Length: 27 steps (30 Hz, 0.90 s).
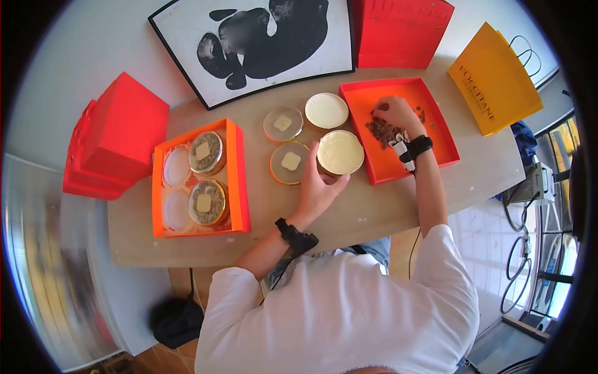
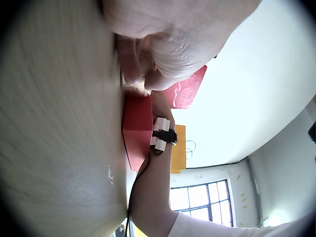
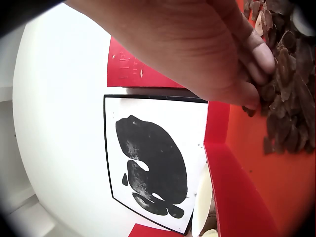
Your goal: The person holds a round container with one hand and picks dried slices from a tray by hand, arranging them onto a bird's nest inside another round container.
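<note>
My left hand (image 1: 319,193) grips a round jar (image 1: 340,153) with a gold-coloured top face, thumb and fingers around its side. It stands just left of a red-orange box tray (image 1: 445,140). Inside that tray lies a heap of dried brown pieces (image 3: 286,94). My right hand (image 1: 398,115) reaches into the heap, its curled fingers and thumb pinching at the pieces. A second gold-topped round jar (image 1: 326,111) is behind the held one. Two clear round lids with pale labels, a far lid (image 1: 274,128) and a near lid (image 1: 300,171), lie to the left.
At the left, an orange box (image 1: 240,187) holds two filled jars beside two pale round recesses. Red boxes (image 1: 128,121) stand beyond it. A framed black-and-white picture (image 1: 274,37), a red bag (image 1: 402,34) and a yellow paper bag (image 1: 495,81) line the back.
</note>
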### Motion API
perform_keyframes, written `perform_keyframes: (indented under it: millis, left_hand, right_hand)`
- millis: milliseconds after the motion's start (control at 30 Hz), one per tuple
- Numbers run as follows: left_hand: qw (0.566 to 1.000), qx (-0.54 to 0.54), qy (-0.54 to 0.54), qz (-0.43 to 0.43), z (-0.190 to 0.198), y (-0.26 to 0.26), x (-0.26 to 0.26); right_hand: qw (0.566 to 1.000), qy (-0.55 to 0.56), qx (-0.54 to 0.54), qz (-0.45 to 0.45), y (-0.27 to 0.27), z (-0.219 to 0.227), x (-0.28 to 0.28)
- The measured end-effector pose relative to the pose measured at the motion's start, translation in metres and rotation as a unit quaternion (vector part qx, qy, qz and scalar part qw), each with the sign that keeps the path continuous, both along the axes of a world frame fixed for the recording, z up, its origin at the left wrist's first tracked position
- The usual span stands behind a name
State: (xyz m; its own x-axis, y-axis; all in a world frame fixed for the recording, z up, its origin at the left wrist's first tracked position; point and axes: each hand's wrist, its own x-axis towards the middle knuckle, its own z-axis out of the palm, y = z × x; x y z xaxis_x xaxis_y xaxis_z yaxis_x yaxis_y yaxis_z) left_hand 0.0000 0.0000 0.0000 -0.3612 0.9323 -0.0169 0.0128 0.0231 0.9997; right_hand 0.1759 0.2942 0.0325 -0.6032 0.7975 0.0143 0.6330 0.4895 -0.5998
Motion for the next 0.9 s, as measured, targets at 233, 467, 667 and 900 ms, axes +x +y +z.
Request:
perform_keyframes:
  millis: [233, 467, 667, 900]
  left_hand:
    - [0.999, 0.022, 0.04, -0.002, -0.009, 0.001, -0.002]
    - [0.999, 0.011, 0.034, 0.008, -0.007, 0.0, -0.002]
    - [0.998, 0.026, 0.056, 0.01, -0.009, 0.001, -0.001]
    - [0.998, 0.042, 0.055, 0.01, -0.012, 0.002, -0.002]
  right_hand:
    - [1.0, 0.005, -0.011, 0.009, -0.003, 0.003, -0.002]
    - [1.0, -0.001, 0.009, 0.018, 0.002, -0.003, -0.001]
    - [1.0, -0.01, 0.006, 0.019, 0.001, -0.002, 0.001]
    - [1.0, 0.016, -0.001, -0.026, -0.002, 0.0, 0.0]
